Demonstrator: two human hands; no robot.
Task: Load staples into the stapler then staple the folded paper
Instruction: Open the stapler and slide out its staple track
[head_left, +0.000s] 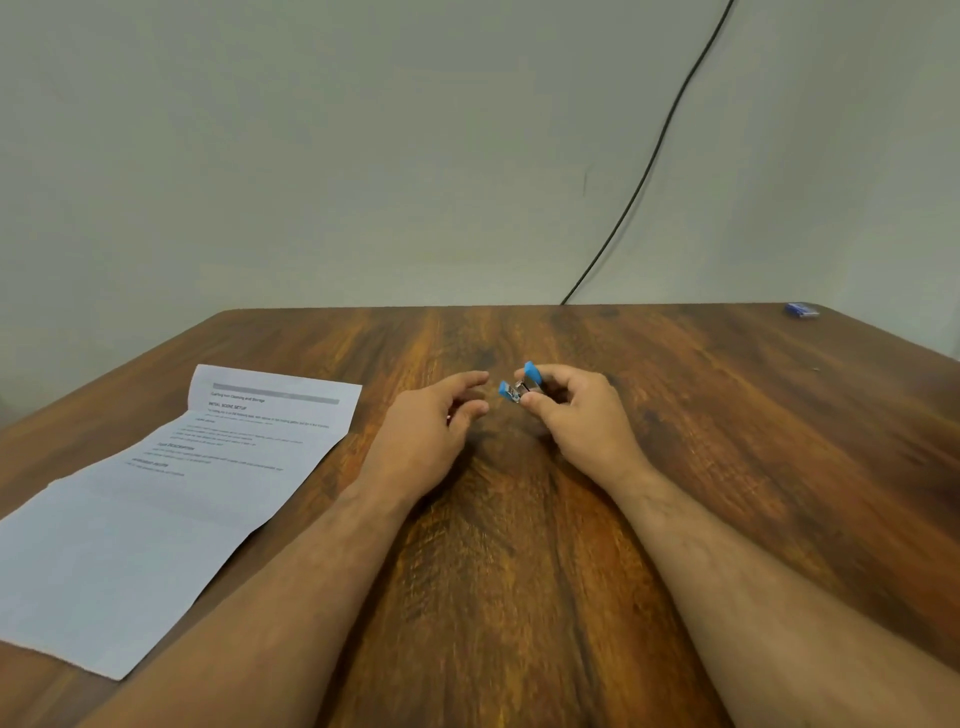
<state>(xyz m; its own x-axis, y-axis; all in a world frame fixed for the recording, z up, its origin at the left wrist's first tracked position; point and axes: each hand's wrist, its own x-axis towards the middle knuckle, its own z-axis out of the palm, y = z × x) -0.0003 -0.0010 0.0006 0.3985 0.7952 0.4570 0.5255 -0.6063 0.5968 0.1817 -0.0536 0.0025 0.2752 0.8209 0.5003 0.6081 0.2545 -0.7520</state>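
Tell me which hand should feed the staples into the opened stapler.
Left hand, probably: it hovers beside the stapler with loosely curled fingers. The right hand grips the stapler. Whether the left already holds staples is unclear.

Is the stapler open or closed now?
Open: the stapler, held in the right hand, shows its two blue ends apart, metal between.

One blue stapler (520, 385), one printed paper (171, 499), one small blue box (802, 310), two hands, one black cable (655, 150)
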